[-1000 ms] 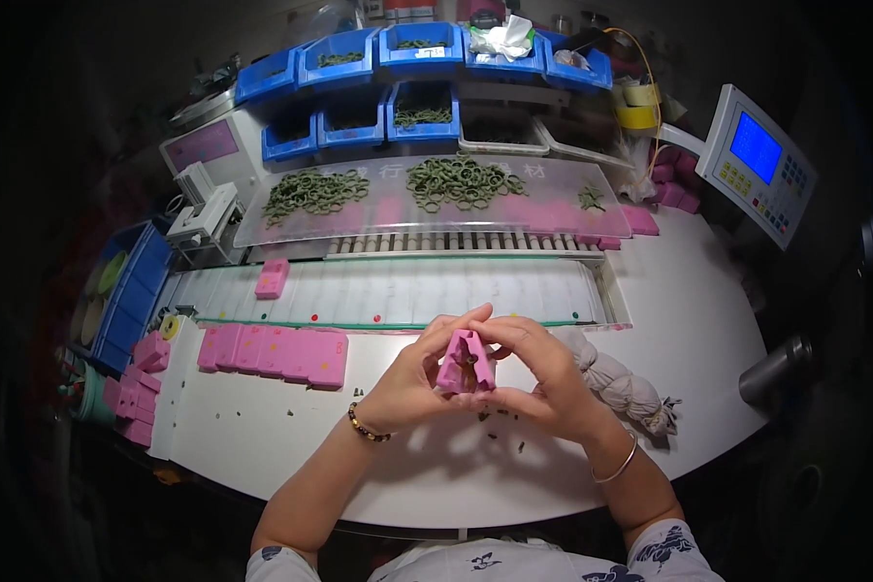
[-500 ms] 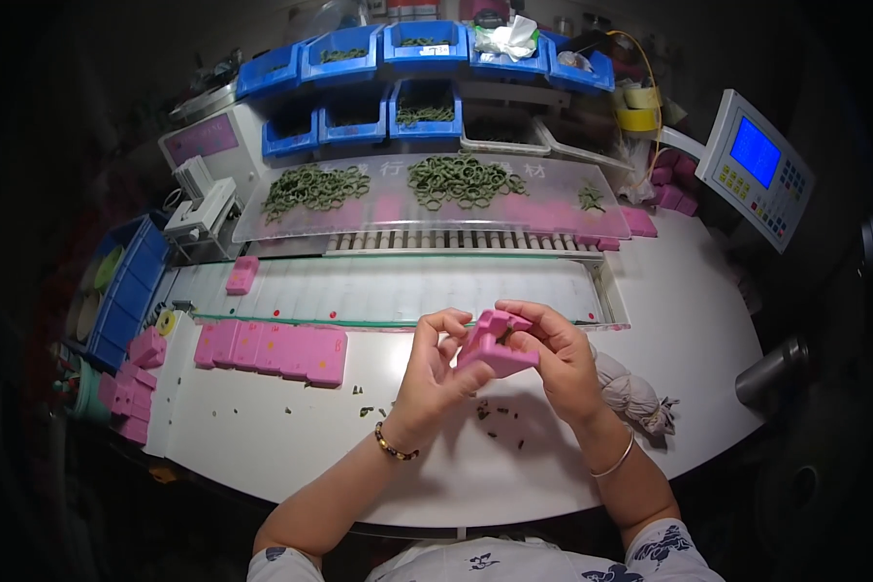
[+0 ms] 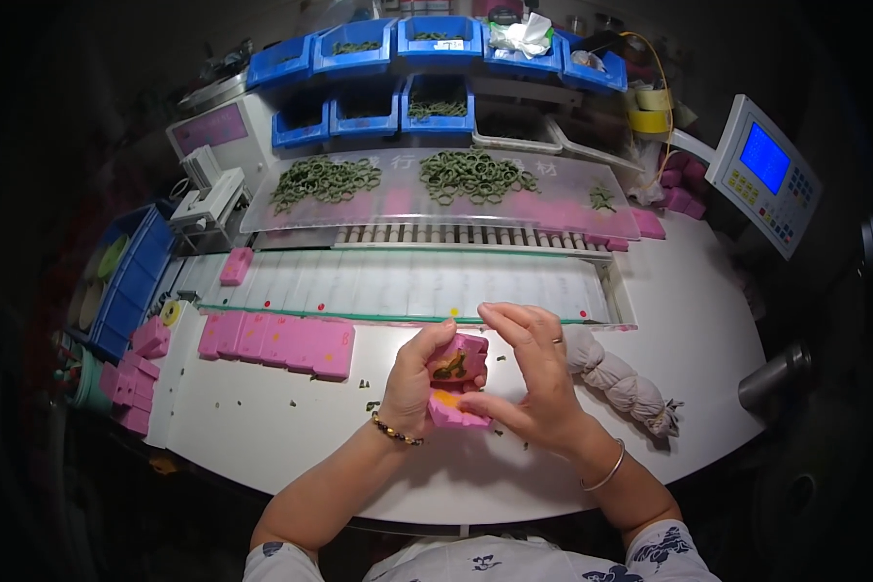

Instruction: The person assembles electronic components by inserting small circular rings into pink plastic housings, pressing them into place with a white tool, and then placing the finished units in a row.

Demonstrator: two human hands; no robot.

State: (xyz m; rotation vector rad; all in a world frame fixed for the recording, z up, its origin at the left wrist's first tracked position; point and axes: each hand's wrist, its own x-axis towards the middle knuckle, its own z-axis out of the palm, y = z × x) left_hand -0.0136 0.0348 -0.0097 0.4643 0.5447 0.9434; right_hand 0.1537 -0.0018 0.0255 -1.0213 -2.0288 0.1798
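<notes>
A pink block-shaped mould (image 3: 471,351) sits in my left hand (image 3: 407,384), spread apart into an upper and a lower half. A dark green piece (image 3: 450,367) lies in the upper half, and an orange patch (image 3: 446,398) marks the lower one. My left fingers are wrapped round the mould from the left, mostly hidden behind it. My right hand (image 3: 545,378) is at its right side, fingers stretched apart, with the thumb at the lower half's edge. Small green scraps (image 3: 370,406) lie on the white table (image 3: 291,456) around the hands.
Several pink moulds (image 3: 276,342) stand in a row at left; one more (image 3: 236,267) lies on the long white strip (image 3: 378,281). Green rings (image 3: 475,178) are heaped on a translucent shelf below blue bins (image 3: 439,39). A tied cloth bundle (image 3: 623,384) and a control panel (image 3: 764,173) are at right.
The mould has been turned and opened wider, so its inside with the green piece shows. My right hand has loosened from it, fingers now spread to the right.
</notes>
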